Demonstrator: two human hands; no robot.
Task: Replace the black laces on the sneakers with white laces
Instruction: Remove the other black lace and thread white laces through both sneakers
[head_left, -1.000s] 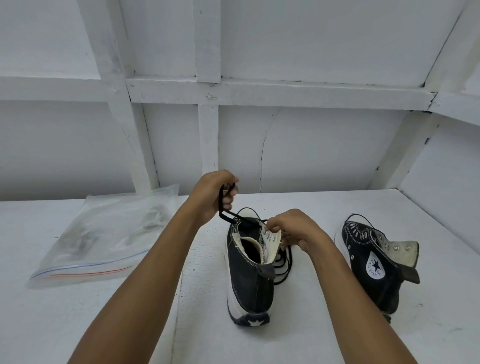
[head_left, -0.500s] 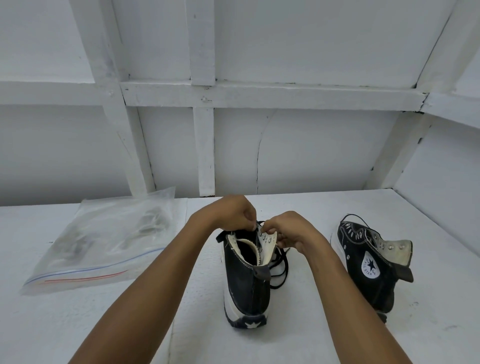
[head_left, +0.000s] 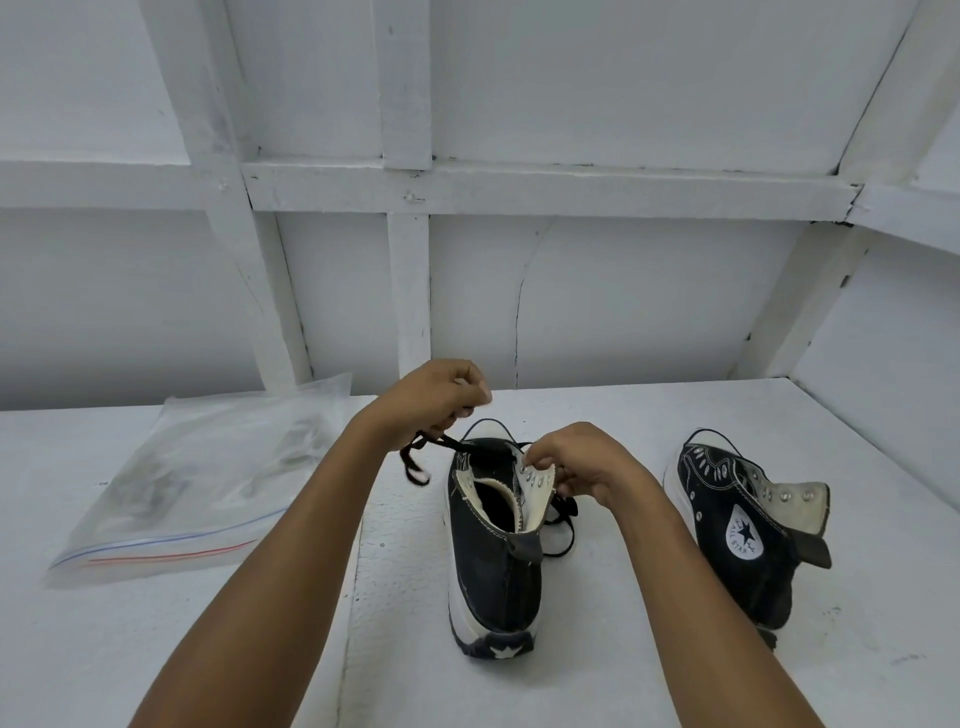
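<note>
A black high-top sneaker (head_left: 496, 571) stands heel toward me in the middle of the white surface (head_left: 208, 649). My left hand (head_left: 436, 397) is raised above its toe and pinches a black lace (head_left: 421, 454), which runs down to the sneaker's left eyelets. My right hand (head_left: 582, 462) pinches the folded-out right collar flap at its metal eyelets. More black lace (head_left: 563, 525) lies loose beside the sneaker on the right. A second black sneaker (head_left: 748, 530) stands to the right, its collar folded open.
A clear zip bag (head_left: 197, 483) with pale contents lies flat on the left of the surface. White walls with wooden framing close the back and right side.
My left hand has risen from the sneaker's collar and drawn the black lace up and left. My right hand stays on the collar flap.
</note>
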